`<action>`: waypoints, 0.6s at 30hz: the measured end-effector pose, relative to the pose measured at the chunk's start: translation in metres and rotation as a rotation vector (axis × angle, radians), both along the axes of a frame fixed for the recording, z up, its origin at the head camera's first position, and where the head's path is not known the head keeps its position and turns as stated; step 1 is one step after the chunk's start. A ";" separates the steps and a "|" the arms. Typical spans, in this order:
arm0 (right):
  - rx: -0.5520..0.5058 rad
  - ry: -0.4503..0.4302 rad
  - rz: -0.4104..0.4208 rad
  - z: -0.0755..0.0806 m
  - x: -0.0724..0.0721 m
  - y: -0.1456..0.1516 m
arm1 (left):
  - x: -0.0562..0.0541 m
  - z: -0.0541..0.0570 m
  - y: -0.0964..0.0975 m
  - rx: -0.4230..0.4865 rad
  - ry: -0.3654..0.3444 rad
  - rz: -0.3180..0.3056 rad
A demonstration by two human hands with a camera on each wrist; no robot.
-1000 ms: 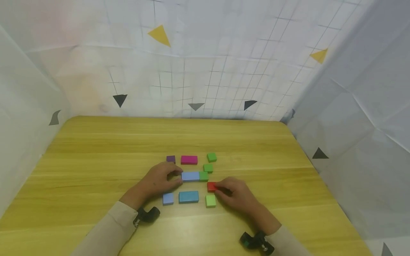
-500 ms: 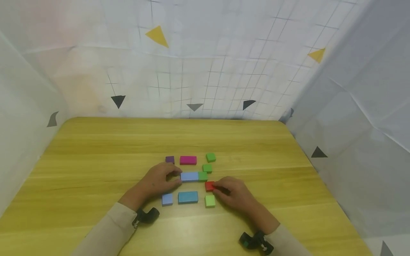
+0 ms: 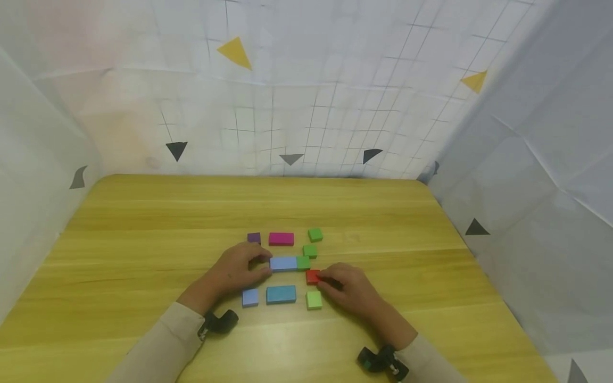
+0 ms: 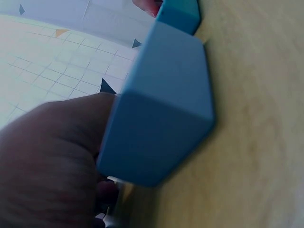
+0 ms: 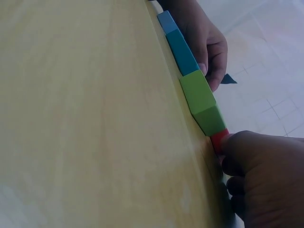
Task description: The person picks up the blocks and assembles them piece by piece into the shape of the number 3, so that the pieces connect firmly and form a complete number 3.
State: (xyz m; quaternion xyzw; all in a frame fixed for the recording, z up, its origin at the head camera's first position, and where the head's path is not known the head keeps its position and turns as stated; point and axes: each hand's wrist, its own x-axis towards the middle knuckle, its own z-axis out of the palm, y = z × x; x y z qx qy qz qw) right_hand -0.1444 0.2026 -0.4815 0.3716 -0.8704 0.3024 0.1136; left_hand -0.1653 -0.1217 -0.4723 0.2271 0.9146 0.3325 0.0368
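Barely anything has shifted vs a sec ago: both hands stay put, and the red block creeps a touch toward the row above it.

Head view: left hand (image 3: pixel 239 268) sits on the counter (image 3: pixel 143 239), thumb and fingers curled round the left end of the periwinkle long block (image 3: pixel 283 264), prob. to steady it so the row doesn't skid. A green block (image 3: pixel 303 263) butts against that block's right end. Right hand (image 3: pixel 347 287) pinches the red block (image 3: pixel 313 276) from its right side, just below and right of the green one, apparently lining it up w/ the row. Near row: small blue block (image 3: pixel 250 297), teal long block (image 3: pixel 281 294), light green block (image 3: pixel 314 300), set apart w/ gaps. Far row: purple block (image 3: pixel 254 238), magenta long block (image 3: pixel 281 239), two more green blocks (image 3: pixel 315 234) (image 3: pixel 309 250).

Left wrist view: very close and blurry. Small blue block (image 4: pixel 156 128) fills the frame beside the hand (image 4: pixel 47 161), teal one (image 4: pixel 180 12) behind it; can't tell from here what the fingers are doing.

Right wrist view: looks along the counter (image 5: pixel 85 118) edge-on. Right hand (image 5: pixel 261 175) has fingertips curled on the red block (image 5: pixel 218 140); light green block (image 5: pixel 202 102), teal (image 5: pixel 183 52), blue (image 5: pixel 166 21) line up beyond. Left hand (image 5: pixel 204 40) shows behind them, fingers bent down.
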 end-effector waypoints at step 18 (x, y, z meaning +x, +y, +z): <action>-0.009 0.020 0.007 -0.001 -0.001 -0.002 | -0.001 -0.001 -0.001 0.007 0.017 -0.004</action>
